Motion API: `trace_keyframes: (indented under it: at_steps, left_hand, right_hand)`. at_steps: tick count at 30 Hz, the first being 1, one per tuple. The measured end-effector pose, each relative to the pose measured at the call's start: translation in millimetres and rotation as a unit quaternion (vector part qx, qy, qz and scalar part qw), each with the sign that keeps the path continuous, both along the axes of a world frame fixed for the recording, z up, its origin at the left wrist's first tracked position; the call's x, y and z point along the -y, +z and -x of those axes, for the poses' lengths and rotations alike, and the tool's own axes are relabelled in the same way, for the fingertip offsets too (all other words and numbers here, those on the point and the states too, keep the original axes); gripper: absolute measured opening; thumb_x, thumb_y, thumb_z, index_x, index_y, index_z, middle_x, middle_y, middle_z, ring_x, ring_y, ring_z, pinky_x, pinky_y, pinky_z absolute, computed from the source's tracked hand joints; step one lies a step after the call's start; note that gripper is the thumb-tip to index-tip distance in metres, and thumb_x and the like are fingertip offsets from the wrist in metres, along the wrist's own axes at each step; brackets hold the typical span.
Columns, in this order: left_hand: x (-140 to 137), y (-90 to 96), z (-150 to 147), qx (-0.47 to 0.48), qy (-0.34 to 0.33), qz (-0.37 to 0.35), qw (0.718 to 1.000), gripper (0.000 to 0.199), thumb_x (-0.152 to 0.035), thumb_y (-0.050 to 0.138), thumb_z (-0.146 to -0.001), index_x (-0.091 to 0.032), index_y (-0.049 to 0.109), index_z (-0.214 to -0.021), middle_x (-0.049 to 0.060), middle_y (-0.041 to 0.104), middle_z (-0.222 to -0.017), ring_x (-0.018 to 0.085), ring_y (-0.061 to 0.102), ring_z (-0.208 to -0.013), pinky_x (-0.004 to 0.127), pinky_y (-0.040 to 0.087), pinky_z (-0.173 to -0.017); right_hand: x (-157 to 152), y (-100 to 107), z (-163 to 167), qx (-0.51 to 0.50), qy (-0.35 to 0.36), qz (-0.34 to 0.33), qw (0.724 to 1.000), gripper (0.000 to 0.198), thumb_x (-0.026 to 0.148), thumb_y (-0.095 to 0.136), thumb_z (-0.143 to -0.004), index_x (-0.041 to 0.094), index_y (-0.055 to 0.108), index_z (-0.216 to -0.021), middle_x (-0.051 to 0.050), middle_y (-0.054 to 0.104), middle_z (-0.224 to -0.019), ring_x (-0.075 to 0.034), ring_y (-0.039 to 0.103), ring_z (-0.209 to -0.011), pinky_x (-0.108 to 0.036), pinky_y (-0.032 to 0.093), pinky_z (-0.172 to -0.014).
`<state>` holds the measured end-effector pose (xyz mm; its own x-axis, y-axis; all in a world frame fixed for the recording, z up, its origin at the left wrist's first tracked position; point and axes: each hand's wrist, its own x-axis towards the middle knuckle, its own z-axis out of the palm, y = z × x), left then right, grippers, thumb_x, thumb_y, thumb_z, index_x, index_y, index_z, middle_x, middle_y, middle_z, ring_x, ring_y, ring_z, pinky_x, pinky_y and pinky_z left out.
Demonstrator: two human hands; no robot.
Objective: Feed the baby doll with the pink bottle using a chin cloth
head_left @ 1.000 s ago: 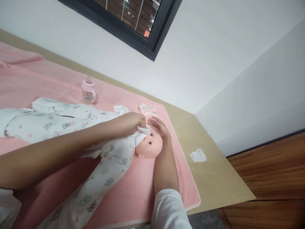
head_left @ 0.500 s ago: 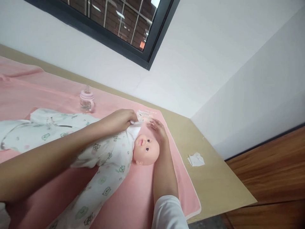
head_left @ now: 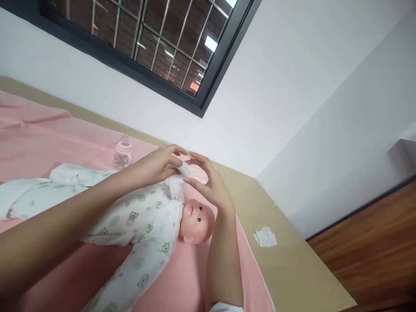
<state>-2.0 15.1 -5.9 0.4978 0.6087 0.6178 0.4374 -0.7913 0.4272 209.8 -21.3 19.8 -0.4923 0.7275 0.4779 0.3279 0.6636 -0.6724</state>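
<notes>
near the frame's centre, the left hand [head_left: 162,165] pinched a white cloth [head_left: 177,185] beside a doll's head [head_left: 199,226], the right hand [head_left: 212,184] curved open close by; a bottle [head_left: 123,151] stood left of centre, a window [head_left: 156,41] crossed the upper left.

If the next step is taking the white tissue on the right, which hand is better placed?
Probably the right hand: it looks open and is nearer to the white tissue, while the left hand pinches a white cloth near the doll.
</notes>
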Motion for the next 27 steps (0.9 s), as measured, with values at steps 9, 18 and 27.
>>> trace_keyframes:
  at_steps: [9, 18, 27]
  left_hand:
    - [-4.3, 3.8, 7.4, 0.001, -0.004, 0.057, 0.998, 0.029, -0.032, 0.05, -0.085, -0.021, 0.075, -0.097, 0.005, 0.068, -0.121, 0.023, 0.061, -0.112, 0.033, 0.048, -0.097]
    - [-34.3, -4.5, 37.4, -0.049, 0.129, 0.088, 0.986, 0.058, -0.055, 0.054, -0.083, -0.024, 0.06, -0.132, 0.006, 0.059, -0.14, 0.029, 0.054, -0.126, 0.037, 0.044, -0.104]
    - [-66.1, 0.9, 124.7, -0.07, 0.327, 0.244, 0.91, 0.06, -0.071, 0.053, -0.081, -0.016, 0.066, -0.101, 0.009, 0.071, -0.112, 0.026, 0.062, -0.096, 0.034, 0.047, -0.083]
  right_hand:
    - [-13.5, -8.0, -10.2, -0.042, -0.013, 0.043, 0.998, 0.049, 0.033, 0.076, -0.079, 0.03, 0.059, -0.126, 0.001, 0.062, -0.085, -0.015, 0.062, -0.09, -0.034, 0.05, -0.097]
    - [-46.3, -23.8, -34.5, -0.099, -0.199, 0.08, 0.972, 0.046, 0.038, 0.076, -0.071, 0.024, 0.059, -0.111, 0.003, 0.06, -0.082, -0.008, 0.051, -0.061, -0.022, 0.041, -0.057]
    - [-74.7, -42.9, -93.6, -0.054, -0.376, 0.059, 0.923, 0.028, 0.037, 0.061, -0.072, 0.017, 0.073, -0.089, -0.007, 0.072, -0.098, -0.015, 0.058, -0.07, -0.027, 0.044, -0.062]
